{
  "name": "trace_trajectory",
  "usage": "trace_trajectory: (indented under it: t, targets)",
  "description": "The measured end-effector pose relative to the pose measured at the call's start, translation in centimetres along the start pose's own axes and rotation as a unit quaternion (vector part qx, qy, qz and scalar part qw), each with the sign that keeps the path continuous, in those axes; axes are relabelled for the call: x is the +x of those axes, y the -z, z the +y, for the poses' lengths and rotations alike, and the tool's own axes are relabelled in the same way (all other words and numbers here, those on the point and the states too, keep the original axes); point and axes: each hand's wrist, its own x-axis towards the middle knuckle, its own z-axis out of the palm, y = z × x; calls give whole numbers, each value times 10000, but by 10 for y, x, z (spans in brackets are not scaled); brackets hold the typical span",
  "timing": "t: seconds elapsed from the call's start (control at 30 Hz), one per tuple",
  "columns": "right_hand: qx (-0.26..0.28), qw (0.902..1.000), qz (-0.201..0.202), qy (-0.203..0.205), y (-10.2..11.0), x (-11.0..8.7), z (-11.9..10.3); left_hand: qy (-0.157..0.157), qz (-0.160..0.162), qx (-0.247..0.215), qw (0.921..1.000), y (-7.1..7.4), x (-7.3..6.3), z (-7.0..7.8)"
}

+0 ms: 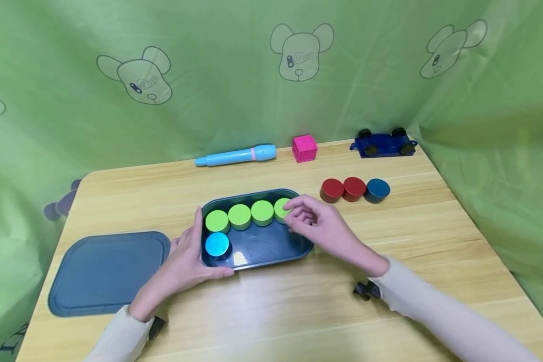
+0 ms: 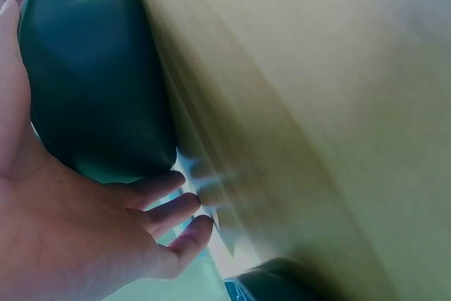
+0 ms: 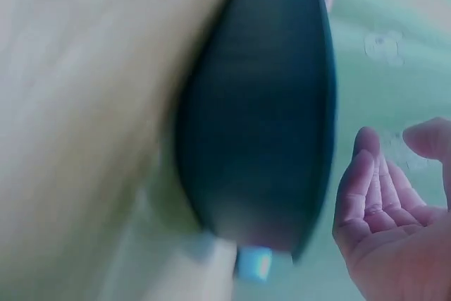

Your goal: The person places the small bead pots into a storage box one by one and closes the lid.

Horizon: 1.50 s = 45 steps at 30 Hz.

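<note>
A dark blue tray-like box [image 1: 262, 246] stands on the table, holding a row of several green round blocks [image 1: 240, 216] along its far wall. One blue round block [image 1: 217, 245] sits in its near left corner. At the box's left end, my left hand [image 1: 185, 256] holds the wall, thumb along the near side. The left wrist view shows the box's outer wall [image 2: 99, 75] against that hand. Over the right end hovers my right hand [image 1: 314, 221], fingertips close to the rightmost green block [image 1: 281, 210]. Nothing shows between its thumb and loosely bent fingers in the right wrist view.
A flat dark blue lid [image 1: 108, 274] lies on the left. Right of the box are two red round blocks [image 1: 332, 190] and a dark blue one [image 1: 377, 190]. Along the back lie a light blue toy microphone [image 1: 235, 156], a pink cube [image 1: 304, 148] and a blue wheeled toy [image 1: 384, 144].
</note>
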Motion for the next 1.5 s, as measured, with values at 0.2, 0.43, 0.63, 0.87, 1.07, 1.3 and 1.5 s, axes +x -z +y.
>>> trace_trajectory:
  t: [0.2, 0.43, 0.63, 0.87, 1.07, 1.3, 1.5]
  targets:
    - [-311, 9985, 434, 119, 39, -3, 5, -39, 4, 7, 10000, -1, 0, 0]
    - [-656, 9938, 894, 127, 76, -14, 15, 64, -40, -13, 10000, -1, 0, 1]
    - [-1493, 9757, 1571, -312, 102, -21, 31, 74, -41, -34, 10000, -1, 1, 2]
    - [-2003, 9568, 1884, -941, 132, -30, 52, 77, -46, -42, 10000, 0, 2, 1]
    - [-1735, 9579, 1725, -1504, 157, -32, 79, 98, -57, -36, 9999, 0, 1, 0]
    - [-1220, 9640, 1360, -1933, 175, -31, 105, 92, -43, -44, 9999, -1, -1, -1]
    - [-920, 9673, 985, -2147, 182, -29, 119, 126, -55, -37, 9999, -2, 0, -2]
